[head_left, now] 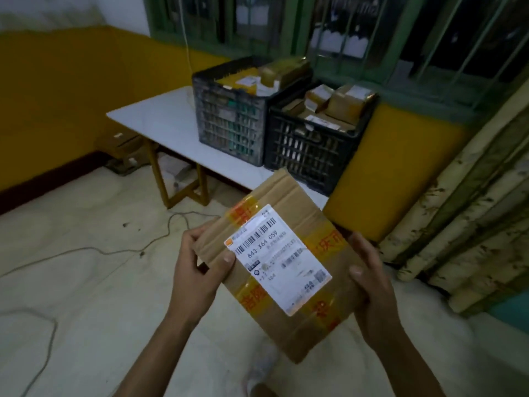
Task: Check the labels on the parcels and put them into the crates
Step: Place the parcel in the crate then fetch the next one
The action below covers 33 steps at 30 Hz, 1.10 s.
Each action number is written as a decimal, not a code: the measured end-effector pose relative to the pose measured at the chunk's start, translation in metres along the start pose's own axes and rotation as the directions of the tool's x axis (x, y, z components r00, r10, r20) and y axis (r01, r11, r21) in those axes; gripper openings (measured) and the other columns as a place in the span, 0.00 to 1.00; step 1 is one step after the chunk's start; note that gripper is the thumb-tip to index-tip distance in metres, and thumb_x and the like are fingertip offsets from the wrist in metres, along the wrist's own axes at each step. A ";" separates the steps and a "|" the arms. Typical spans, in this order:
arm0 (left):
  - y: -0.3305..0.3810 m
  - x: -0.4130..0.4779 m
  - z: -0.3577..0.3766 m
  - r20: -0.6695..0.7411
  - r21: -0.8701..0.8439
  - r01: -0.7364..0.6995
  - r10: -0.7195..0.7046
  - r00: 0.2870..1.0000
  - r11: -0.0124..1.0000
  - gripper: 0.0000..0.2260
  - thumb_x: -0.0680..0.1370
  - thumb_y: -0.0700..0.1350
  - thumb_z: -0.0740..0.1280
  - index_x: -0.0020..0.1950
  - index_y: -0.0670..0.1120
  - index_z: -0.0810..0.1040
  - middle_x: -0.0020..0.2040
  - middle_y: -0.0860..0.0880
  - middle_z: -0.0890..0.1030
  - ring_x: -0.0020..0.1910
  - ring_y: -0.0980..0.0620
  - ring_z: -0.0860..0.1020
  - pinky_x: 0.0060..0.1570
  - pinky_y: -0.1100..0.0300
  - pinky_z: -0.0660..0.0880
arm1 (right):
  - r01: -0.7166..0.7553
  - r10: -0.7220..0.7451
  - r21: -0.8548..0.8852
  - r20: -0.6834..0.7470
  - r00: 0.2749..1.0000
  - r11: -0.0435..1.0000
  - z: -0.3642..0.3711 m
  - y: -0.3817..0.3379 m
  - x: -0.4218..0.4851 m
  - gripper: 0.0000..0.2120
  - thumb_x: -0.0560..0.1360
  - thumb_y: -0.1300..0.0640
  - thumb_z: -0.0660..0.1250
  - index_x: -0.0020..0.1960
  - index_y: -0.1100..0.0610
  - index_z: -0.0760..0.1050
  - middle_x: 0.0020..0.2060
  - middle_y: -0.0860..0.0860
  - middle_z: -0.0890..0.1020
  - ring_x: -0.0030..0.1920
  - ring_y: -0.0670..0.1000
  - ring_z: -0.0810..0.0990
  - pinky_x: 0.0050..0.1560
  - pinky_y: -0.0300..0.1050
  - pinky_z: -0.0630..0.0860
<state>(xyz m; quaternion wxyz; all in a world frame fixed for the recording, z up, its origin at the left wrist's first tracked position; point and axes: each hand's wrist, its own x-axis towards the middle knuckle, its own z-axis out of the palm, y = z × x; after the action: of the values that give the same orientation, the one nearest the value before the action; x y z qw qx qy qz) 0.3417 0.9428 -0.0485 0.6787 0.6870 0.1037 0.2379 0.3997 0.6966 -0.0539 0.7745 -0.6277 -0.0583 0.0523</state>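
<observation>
I hold a flat cardboard parcel [289, 202] in front of me, its top face towards me. A white shipping label [279, 257] with barcodes sits across its yellow tape. My left hand [197, 265] grips the parcel's left edge, thumb on top near the label. My right hand [369, 279] grips the right edge, thumb on top. Two dark plastic crates stand on a white table [169, 124] beyond the parcel: the left crate [229, 118] and the right crate [312, 150], both holding several parcels.
Cables [94, 249] trail over the pale floor at the left. Cardboard boxes [126, 147] lie under the table by the yellow wall. A patterned curtain [463, 222] hangs at the right below barred green windows [357, 30]. My shoe [259, 371] shows at the bottom.
</observation>
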 end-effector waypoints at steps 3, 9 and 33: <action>-0.007 0.071 0.028 -0.040 -0.023 0.016 -0.017 0.999 1.000 0.22 0.62 0.60 0.67 0.52 0.53 0.70 0.45 0.61 0.79 0.43 0.63 0.79 0.37 0.67 0.77 | 0.055 -0.052 0.013 -0.167 0.985 0.998 0.017 -0.006 0.071 0.33 0.68 0.53 0.70 0.70 0.43 0.62 0.71 0.47 0.69 0.68 0.53 0.72 0.64 0.62 0.73; -0.012 0.201 0.073 -0.086 -0.089 0.058 -0.065 0.994 0.994 0.28 0.64 0.60 0.68 0.59 0.47 0.73 0.56 0.45 0.80 0.56 0.45 0.79 0.53 0.43 0.77 | 0.073 -0.098 -0.124 -0.216 0.971 0.990 0.044 -0.030 0.199 0.32 0.70 0.40 0.63 0.71 0.36 0.56 0.67 0.42 0.72 0.65 0.45 0.75 0.64 0.55 0.73; -0.072 0.589 0.250 0.704 0.336 0.000 -0.251 0.664 0.942 0.22 0.77 0.66 0.50 0.66 0.56 0.64 0.58 0.56 0.74 0.53 0.56 0.73 0.53 0.62 0.65 | -0.113 -0.276 -0.452 -0.704 0.654 0.885 -0.001 -0.050 0.551 0.20 0.79 0.49 0.64 0.69 0.52 0.70 0.57 0.44 0.77 0.52 0.43 0.77 0.45 0.33 0.72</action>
<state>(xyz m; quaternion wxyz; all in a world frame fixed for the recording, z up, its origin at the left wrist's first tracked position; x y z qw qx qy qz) 0.9815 1.0002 -0.0009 0.5618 0.8118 -0.0959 -0.1274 0.9444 0.7698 0.0081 0.5591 -0.7526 0.2274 -0.2632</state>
